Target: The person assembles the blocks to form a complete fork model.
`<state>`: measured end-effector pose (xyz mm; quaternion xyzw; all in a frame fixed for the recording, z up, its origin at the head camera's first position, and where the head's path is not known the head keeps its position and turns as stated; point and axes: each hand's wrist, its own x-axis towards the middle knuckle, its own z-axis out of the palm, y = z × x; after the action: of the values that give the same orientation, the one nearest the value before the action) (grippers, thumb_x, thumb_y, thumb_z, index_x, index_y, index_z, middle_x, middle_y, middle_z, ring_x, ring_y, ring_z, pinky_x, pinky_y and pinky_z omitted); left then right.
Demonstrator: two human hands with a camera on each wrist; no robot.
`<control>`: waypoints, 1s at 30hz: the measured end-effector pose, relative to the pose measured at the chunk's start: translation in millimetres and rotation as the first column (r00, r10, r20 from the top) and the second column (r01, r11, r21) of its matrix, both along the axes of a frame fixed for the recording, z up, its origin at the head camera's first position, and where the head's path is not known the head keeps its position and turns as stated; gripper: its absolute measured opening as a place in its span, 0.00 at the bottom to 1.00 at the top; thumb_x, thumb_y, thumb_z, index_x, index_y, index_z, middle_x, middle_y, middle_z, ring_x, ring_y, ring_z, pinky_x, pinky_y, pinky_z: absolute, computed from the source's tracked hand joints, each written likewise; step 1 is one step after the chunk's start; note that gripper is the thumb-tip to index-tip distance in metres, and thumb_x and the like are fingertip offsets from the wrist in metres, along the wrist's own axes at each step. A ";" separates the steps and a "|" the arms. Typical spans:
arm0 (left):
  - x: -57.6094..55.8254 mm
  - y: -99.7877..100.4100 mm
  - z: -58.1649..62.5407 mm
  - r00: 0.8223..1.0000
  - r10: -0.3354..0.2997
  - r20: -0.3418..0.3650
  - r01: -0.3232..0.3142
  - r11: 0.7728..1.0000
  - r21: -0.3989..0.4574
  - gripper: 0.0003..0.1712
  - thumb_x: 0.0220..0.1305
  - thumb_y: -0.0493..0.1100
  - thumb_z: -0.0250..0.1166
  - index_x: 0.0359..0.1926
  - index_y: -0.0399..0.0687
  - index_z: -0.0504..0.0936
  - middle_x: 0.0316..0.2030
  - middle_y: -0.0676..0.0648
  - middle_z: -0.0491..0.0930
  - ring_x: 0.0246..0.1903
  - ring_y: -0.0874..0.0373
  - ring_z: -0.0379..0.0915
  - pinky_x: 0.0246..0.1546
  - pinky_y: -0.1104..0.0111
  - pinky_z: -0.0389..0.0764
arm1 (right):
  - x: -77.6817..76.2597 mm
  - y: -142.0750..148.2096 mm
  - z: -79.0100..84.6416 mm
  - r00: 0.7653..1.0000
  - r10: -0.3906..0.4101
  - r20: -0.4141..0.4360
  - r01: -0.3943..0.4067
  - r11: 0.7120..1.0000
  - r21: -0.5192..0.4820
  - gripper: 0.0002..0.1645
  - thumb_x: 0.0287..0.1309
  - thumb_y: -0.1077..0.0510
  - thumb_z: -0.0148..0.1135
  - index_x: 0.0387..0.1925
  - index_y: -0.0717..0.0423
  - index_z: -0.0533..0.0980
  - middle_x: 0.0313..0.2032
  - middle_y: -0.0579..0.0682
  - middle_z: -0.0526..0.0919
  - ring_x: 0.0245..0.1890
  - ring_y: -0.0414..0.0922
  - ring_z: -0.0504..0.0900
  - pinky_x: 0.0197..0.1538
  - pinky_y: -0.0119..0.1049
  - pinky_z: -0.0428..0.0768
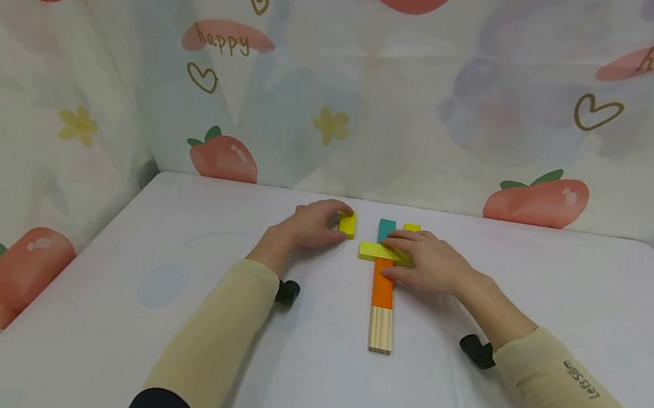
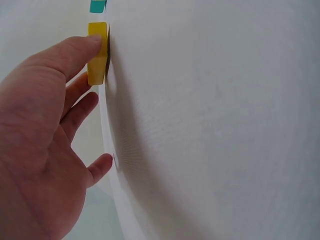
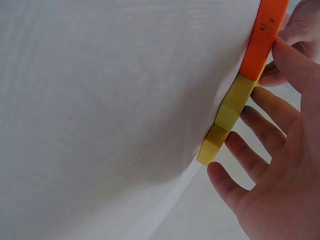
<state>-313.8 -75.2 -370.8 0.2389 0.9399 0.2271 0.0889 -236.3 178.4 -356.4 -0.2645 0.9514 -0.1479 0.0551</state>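
My left hand (image 1: pixel 317 223) pinches a small yellow block (image 1: pixel 348 225) near the table's far edge. In the left wrist view the thumb (image 2: pixel 82 52) presses the block's near face, and other fingers are partly behind it. My right hand (image 1: pixel 433 263) lies over the right part of a yellow-green block (image 1: pixel 369 251) set crosswise, its thumb beside an orange block (image 1: pixel 381 291). Its fingers look extended and touch the blocks in the right wrist view. Beyond the crosswise block stands a teal block (image 1: pixel 386 230), and another yellow block (image 1: pixel 412 227) shows behind the right hand.
A plain wooden block (image 1: pixel 381 330) continues the line from the orange block toward me. The blocks lie on a white-covered table (image 1: pixel 305 378). A patterned cloth (image 1: pixel 378 88) hangs behind the table's far edge and at the left.
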 end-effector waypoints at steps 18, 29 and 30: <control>0.9 9.9 3.6 1.000 0.002 0.012 -0.002 1.000 -0.003 0.28 0.69 0.49 0.66 0.68 0.55 0.73 0.70 0.52 0.68 0.70 0.53 0.59 0.69 0.48 0.55 | 0.2 -0.3 -0.2 1.000 -0.011 0.008 0.011 1.000 0.001 0.34 0.65 0.43 0.63 0.67 0.55 0.74 0.68 0.59 0.70 0.67 0.65 0.65 0.65 0.64 0.66; 3.8 19.0 2.5 1.000 0.015 0.025 -0.015 1.000 -0.004 0.28 0.69 0.50 0.67 0.67 0.55 0.74 0.69 0.52 0.69 0.70 0.54 0.59 0.71 0.49 0.53 | 0.8 -0.1 0.5 1.000 -0.011 0.006 0.011 1.000 0.001 0.34 0.65 0.43 0.63 0.67 0.55 0.74 0.68 0.60 0.70 0.67 0.65 0.65 0.64 0.65 0.66; 3.8 19.5 2.2 1.000 0.015 0.022 -0.015 1.000 -0.006 0.28 0.69 0.50 0.67 0.67 0.55 0.74 0.69 0.52 0.69 0.70 0.54 0.59 0.71 0.49 0.53 | 1.0 -0.2 0.7 1.000 -0.012 0.007 0.012 1.000 0.002 0.34 0.65 0.43 0.63 0.67 0.55 0.74 0.68 0.60 0.70 0.67 0.65 0.65 0.65 0.65 0.66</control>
<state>-310.0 -55.7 -368.6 0.2291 0.9413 0.2276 0.0983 -235.3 178.1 -355.7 -0.2581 0.9529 -0.1483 0.0578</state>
